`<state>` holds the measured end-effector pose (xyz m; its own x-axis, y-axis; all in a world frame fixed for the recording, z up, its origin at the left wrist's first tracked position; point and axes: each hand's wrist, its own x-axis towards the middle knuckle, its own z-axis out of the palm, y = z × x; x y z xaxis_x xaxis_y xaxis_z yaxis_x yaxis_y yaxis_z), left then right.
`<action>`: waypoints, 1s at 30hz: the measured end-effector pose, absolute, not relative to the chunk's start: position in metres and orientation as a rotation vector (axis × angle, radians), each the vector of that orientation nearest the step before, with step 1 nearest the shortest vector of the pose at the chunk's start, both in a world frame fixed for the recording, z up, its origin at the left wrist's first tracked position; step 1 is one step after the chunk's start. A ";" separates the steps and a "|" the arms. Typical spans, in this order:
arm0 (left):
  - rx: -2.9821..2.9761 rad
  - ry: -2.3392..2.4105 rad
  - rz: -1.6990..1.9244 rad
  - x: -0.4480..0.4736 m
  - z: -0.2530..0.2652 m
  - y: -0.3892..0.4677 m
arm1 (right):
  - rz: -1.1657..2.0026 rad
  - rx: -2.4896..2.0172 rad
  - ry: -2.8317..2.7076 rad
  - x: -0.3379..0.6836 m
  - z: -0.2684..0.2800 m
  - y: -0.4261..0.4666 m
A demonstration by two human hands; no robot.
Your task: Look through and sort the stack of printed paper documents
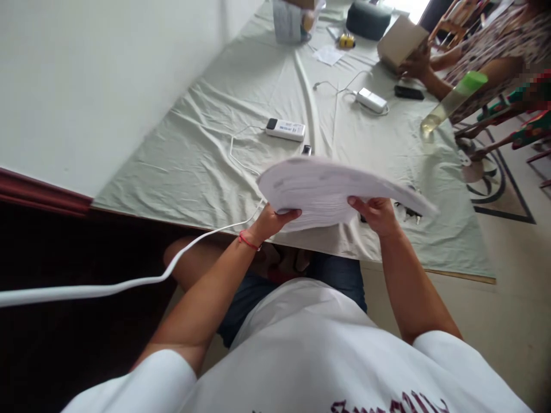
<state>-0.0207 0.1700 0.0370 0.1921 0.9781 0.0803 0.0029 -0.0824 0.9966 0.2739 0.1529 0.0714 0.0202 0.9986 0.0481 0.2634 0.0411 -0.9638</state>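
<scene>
A stack of white paper sheets (pixel 318 192) is held up over the near edge of the table, bowed and slightly blurred. My left hand (pixel 275 221) grips its lower left edge, thumb on top and the other fingers hidden beneath. On the right, my right hand (pixel 376 212) pinches the lower edge in the same way, thumb over the paper. Behind the stack, a small dark object (pixel 306 150) is partly covered. Some dark items, perhaps keys (pixel 408 215), lie partly hidden by the paper's right end.
A pale cloth (pixel 193 155) covers the table. On it are a white power strip (pixel 286 129), a white adapter (pixel 371 101), a black phone (pixel 408 92), a green-capped bottle (pixel 451 106) and a dark case (pixel 368 20). At right, another person's hands hold a cardboard box (pixel 400 43). A white cable (pixel 181 252) crosses the left.
</scene>
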 end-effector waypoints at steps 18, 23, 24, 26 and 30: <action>0.935 0.994 1.062 -0.004 0.016 0.159 | 1.630 -1.420 -0.900 0.275 0.017 0.107; 0.996 1.104 1.179 0.007 -0.007 0.166 | 1.568 -1.402 -1.041 0.266 0.011 0.099; 1.057 1.171 1.216 0.009 -0.012 0.163 | 1.551 -1.400 -1.086 0.266 0.011 0.098; 1.143 1.230 1.282 0.009 -0.018 0.156 | 1.525 -1.396 -1.160 0.266 0.011 0.097; 1.125 1.182 1.266 0.005 -0.020 0.153 | 1.459 -1.400 -1.230 0.270 0.007 0.098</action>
<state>0.0045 0.1525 -0.0201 -0.0371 0.9993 -0.0110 -0.0797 0.0080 0.9968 0.2698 0.0979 0.0068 -0.1146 0.9583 -0.2616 0.0961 -0.2514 -0.9631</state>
